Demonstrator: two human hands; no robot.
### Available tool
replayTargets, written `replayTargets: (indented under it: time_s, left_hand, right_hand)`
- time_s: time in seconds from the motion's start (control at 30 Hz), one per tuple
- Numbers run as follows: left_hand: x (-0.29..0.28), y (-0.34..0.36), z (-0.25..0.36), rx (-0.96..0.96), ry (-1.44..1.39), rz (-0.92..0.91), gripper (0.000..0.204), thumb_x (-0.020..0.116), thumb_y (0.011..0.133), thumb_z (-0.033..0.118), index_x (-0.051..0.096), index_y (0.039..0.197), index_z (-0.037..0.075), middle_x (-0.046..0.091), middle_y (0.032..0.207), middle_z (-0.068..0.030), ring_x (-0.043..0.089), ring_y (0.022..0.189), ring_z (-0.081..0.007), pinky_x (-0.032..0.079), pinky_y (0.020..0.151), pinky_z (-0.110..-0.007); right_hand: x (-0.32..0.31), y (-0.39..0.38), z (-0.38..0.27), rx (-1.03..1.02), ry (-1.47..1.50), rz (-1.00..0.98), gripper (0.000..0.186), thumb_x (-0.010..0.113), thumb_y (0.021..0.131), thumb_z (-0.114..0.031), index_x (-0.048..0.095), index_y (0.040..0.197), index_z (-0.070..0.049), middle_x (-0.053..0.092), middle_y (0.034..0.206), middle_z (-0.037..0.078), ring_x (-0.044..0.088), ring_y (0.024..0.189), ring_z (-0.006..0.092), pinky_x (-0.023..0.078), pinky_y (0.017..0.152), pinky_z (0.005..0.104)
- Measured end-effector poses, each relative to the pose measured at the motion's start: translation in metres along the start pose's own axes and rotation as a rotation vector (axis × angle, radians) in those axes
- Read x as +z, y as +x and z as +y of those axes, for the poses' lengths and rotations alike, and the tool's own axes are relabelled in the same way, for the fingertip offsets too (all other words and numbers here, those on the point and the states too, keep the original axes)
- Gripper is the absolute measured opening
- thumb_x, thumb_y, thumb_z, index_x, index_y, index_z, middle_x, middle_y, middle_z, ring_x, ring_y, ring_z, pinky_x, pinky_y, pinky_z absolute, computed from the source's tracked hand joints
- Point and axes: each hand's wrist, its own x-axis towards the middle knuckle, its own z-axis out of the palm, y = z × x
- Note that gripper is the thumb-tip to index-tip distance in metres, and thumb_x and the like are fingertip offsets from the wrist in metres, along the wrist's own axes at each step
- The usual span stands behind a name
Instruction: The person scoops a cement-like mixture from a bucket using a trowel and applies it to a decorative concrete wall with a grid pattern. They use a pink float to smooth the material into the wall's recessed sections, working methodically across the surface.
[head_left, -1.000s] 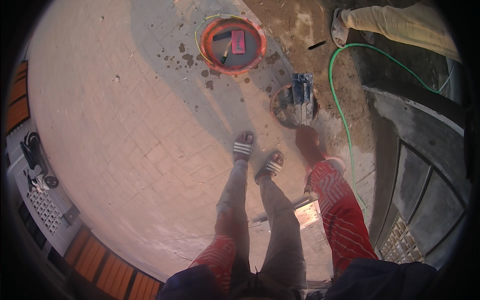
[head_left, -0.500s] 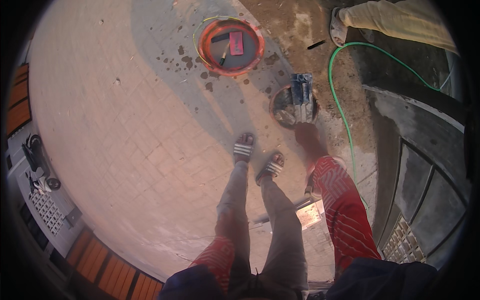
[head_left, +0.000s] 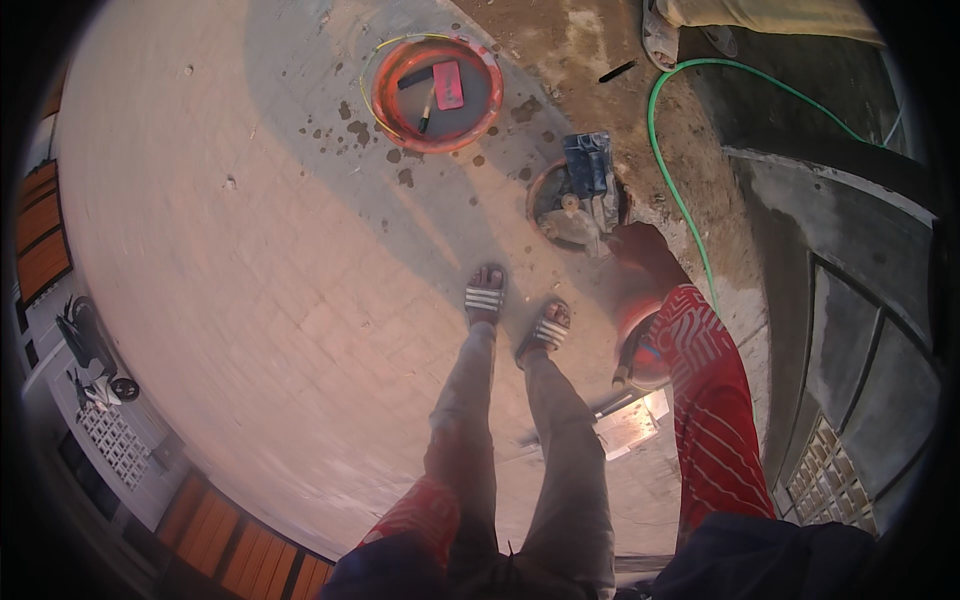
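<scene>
Here, tub (head_left: pixel 533 205) of greyish material (head_left: pixel 563 229), orange basin (head_left: pixel 440 145) holding pink block (head_left: pixel 448 86)

An outdoor building spot on a paved street or yard: sunlit block paving (head_left: pixel 300 290) meets bare soil (head_left: pixel 550 45) on the far side, where a green hose (head_left: pixel 656 140) runs. A red basin (head_left: pixel 494 85) holding tools and a mortar-smeared bucket (head_left: pixel 534 200) suggest masonry work. Grey rendered walling (head_left: pixel 850 205) rises right; a parked motorbike (head_left: pixel 95 360) and orange-brown slatted panels (head_left: pixel 245 552) line the left.
</scene>
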Motion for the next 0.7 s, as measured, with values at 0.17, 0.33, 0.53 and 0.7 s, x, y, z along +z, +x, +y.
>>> replayTargets:
  time_s: [0.17, 0.33, 0.53, 0.7]
  left_hand:
    - [-0.007, 0.003, 0.007, 0.021, 0.028, -0.03, 0.074, 0.075, 0.074, 0.056, 0.053, 0.135, 0.021, 0.063, 0.103, -0.0199, 0.071, 0.082, -0.0409, 0.059, 0.068, -0.052]
    - [-0.011, 0.0, 0.008, -0.006, 0.061, -0.039, 0.074, 0.075, 0.074, 0.055, 0.052, 0.135, 0.02, 0.063, 0.104, -0.0203, 0.071, 0.082, -0.0413, 0.059, 0.068, -0.052]
    - [-0.014, 0.003, 0.013, 0.016, 0.091, -0.045, 0.074, 0.075, 0.074, 0.055, 0.052, 0.135, 0.02, 0.063, 0.105, -0.0208, 0.071, 0.082, -0.0417, 0.059, 0.068, -0.052]
    - [-0.016, 0.003, 0.011, 0.021, 0.109, -0.044, 0.074, 0.075, 0.074, 0.055, 0.052, 0.136, 0.02, 0.062, 0.106, -0.0212, 0.071, 0.082, -0.042, 0.059, 0.069, -0.052]
  right_hand:
    - [0.05, -0.009, 0.045, 0.051, 0.203, 0.056, 0.036, 0.056, 0.094, -0.045, 0.071, 0.111, -0.018, 0.072, 0.109, 0.013, 0.067, 0.104, 0.0364, 0.053, 0.092, 0.049]
    - [0.049, -0.021, 0.032, 0.107, 0.325, 0.003, 0.032, 0.056, 0.094, -0.041, 0.071, 0.111, -0.018, 0.072, 0.11, 0.012, 0.067, 0.103, 0.0357, 0.053, 0.091, 0.0472]
    - [0.068, -0.034, 0.014, 0.029, 0.132, 0.14, 0.034, 0.061, 0.091, -0.031, 0.062, 0.116, -0.007, 0.068, 0.107, 0.016, 0.069, 0.1, 0.0347, 0.056, 0.085, 0.0472]
    - [0.081, -0.071, -0.067, 0.209, -0.107, 0.312, 0.04, 0.067, 0.086, -0.016, 0.055, 0.123, -0.01, 0.063, 0.105, 0.011, 0.073, 0.091, 0.0314, 0.06, 0.069, 0.0456]
